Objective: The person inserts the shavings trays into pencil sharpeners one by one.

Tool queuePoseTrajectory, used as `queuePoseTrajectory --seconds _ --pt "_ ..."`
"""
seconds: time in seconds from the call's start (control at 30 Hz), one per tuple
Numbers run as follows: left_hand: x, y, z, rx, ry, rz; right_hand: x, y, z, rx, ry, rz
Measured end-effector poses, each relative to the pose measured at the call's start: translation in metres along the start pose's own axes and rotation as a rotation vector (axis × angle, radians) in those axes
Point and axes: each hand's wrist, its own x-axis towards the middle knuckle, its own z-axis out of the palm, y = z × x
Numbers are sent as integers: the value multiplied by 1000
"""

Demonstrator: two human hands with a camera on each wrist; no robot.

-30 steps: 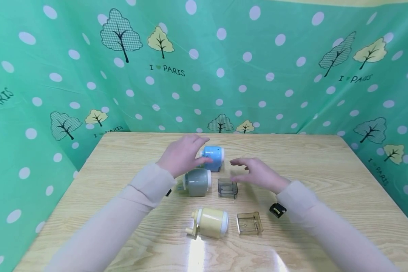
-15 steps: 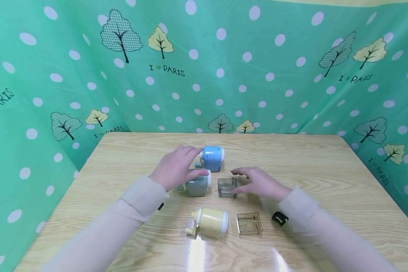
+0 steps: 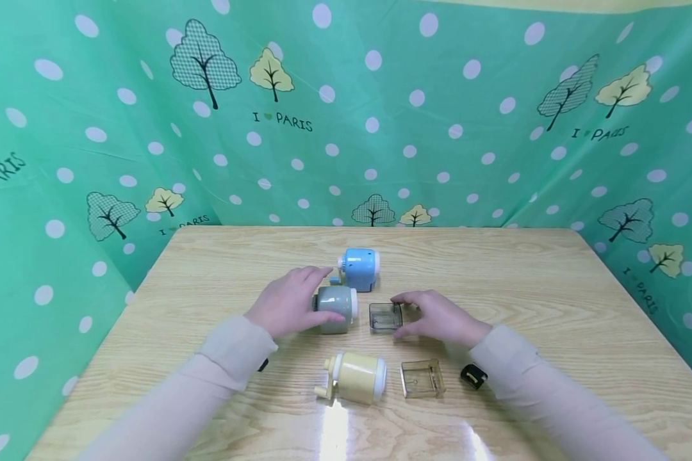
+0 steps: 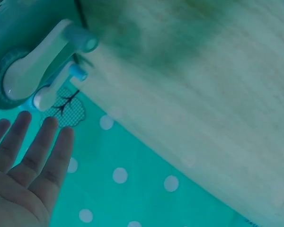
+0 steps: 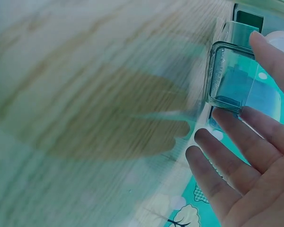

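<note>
My left hand is at the crank side of a grey pencil sharpener, its thumb overlapping the near side of the body in the head view. In the left wrist view the fingers are straight, just short of the sharpener's pale crank. To the right, a clear smoky shavings drawer lies apart from that sharpener. My right hand spans the drawer's right end, thumb near, forefinger far. The right wrist view has its fingers extended and spread, with the fingertips right at the drawer.
Behind the grey sharpener stands a blue pencil sharpener. Closer to me, a yellow pencil sharpener lies beside its separate amber drawer. A green dotted curtain hangs along the back and sides of the wooden table.
Both hands have come down and nearer: the left from beside the blue sharpener to the grey one, the right onto the smoky drawer's end. The sharpeners and drawers have stayed in place.
</note>
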Motion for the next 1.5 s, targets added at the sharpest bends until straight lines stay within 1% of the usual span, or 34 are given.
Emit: queuePoseTrajectory --seconds 0.1,0.17,0.4,0.67,0.87,1.0,1.13,1.23,1.37,1.5 --pt "-2 0 6 -19 -37 -45 0 -1 0 -3 0 3" --pt "-4 -1 9 -29 -53 -63 1 -2 0 -3 -3 4" --pt "-5 -2 20 -54 -44 -50 1 -4 -2 -2 -9 15" --pt "-4 -2 27 -67 -47 -67 2 -4 -1 -26 -15 19" --pt "-1 0 27 -100 -60 -74 2 -4 -1 -38 -8 15" --pt "4 0 27 -108 -82 -84 2 -3 0 -47 -4 1" --pt "11 1 26 -93 -124 -108 1 -3 0 -47 4 -12" --pt "15 3 24 -74 -153 -121 1 -2 0 -37 8 4" --pt "19 6 21 -64 -174 -127 1 -1 1 -23 10 21" --pt "20 8 19 -48 -192 -137 0 1 2 -10 10 19"
